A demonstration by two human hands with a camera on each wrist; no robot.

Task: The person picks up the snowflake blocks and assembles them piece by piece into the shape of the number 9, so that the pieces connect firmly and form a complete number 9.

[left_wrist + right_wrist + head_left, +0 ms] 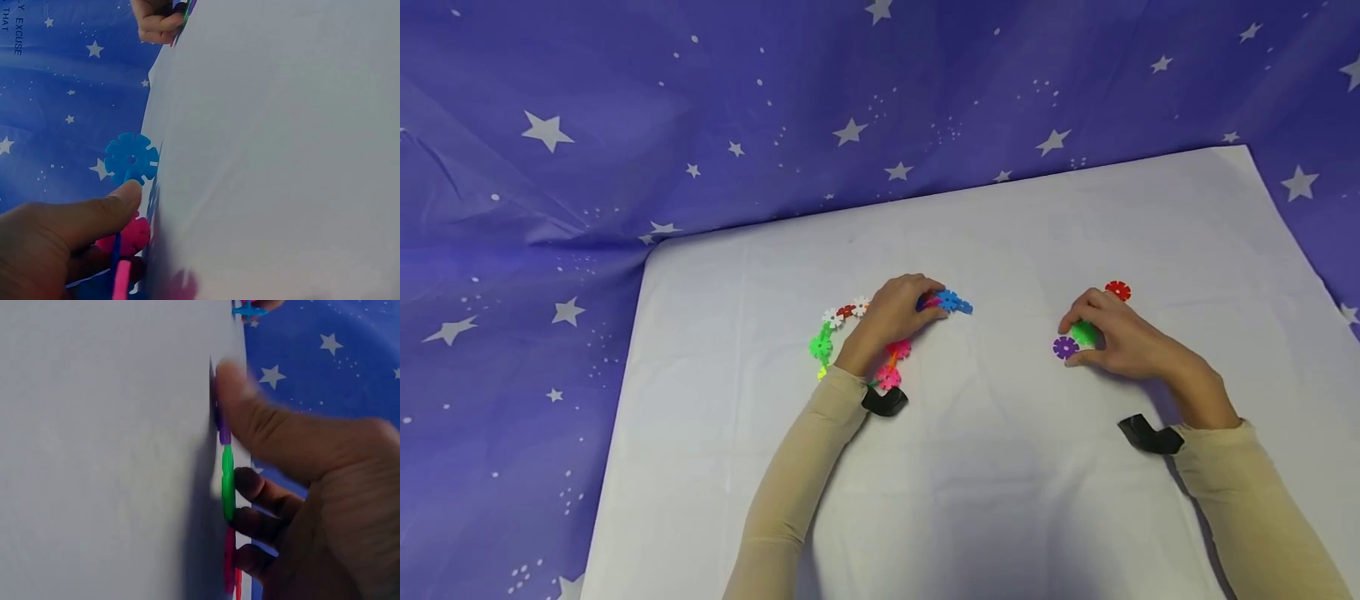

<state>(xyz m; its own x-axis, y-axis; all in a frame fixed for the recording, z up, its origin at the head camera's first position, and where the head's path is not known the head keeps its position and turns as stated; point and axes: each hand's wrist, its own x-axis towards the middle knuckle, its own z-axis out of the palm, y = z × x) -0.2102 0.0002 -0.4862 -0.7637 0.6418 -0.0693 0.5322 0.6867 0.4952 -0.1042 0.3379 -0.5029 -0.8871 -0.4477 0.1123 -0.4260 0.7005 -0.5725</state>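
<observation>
My left hand (pixel 898 308) pinches the far end of a chain of flower-shaped interlocking discs. A blue disc (pixel 948 301) sticks out past its fingertips, with another blue disc at its edge. A pink disc (pixel 132 237) shows behind the thumb in the left wrist view. My right hand (pixel 1116 337) curls its thumb and finger about the rim of a purple disc (pixel 1065 347). Under this hand lies a green disc (pixel 1084 333), partly hidden. In the right wrist view the thumb is blurred over the purple disc, and a pink disc (pixel 230 562) lies beyond the green one.
The rest of the chain curves under my left forearm, with green (pixel 821 346), white (pixel 832 317) and pink discs (pixel 889 377). A red disc (pixel 1117 290) lies beyond my right hand. White cloth (pixel 1000 483) covers the table; a blue starry curtain (pixel 775 108) hangs behind.
</observation>
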